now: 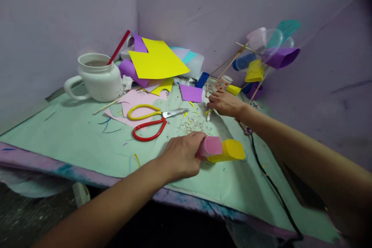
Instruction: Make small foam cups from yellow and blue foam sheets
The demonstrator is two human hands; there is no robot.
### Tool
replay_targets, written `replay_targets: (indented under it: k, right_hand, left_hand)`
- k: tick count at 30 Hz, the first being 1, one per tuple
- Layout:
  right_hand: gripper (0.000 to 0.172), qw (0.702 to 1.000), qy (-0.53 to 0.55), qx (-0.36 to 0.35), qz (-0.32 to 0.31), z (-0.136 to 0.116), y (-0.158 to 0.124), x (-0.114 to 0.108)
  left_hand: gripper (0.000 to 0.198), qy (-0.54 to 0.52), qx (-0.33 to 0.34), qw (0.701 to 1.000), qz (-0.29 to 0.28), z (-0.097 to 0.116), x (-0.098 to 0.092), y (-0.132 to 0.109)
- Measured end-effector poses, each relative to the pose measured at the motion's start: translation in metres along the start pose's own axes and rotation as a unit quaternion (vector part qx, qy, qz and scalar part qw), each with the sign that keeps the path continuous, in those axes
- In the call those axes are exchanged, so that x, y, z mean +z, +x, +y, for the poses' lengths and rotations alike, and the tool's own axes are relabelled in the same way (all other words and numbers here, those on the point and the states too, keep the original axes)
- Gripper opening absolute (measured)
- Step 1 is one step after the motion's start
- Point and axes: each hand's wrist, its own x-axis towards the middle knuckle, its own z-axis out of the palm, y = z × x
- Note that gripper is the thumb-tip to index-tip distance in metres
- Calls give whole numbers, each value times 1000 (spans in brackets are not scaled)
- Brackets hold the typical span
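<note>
Table (72,124): pale green cover (95,149) on top, pink-purple cloth (64,168) with blue stains showing along the near edge.
Over on the left: a white pot (100,81) stands upright, a thin stick (107,105) lying just beside it.
Middle: cut pink paper (136,99), with the red-and-yellow-handled scissors (164,115) lying partly across it.
Beyond the blades: a purple paper piece (191,93).
Litter: pale shavings (197,126) sprinkled near the scissor tips.
Right: a black cable (270,179) running down to the near edge.
</note>
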Motion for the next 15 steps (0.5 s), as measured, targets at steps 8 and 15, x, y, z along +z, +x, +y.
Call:
replay_targets:
  k: [8, 15]
  right_hand:
    - [15, 967, 52, 200, 149, 8, -60, -44]
    - [19, 812, 462, 293, 204, -42, -62, -106]
  left_hand:
    - [24, -5, 2, 1000, 0, 0, 0, -1]
    - [28, -4, -4, 1000, 10, 1, 0, -1]
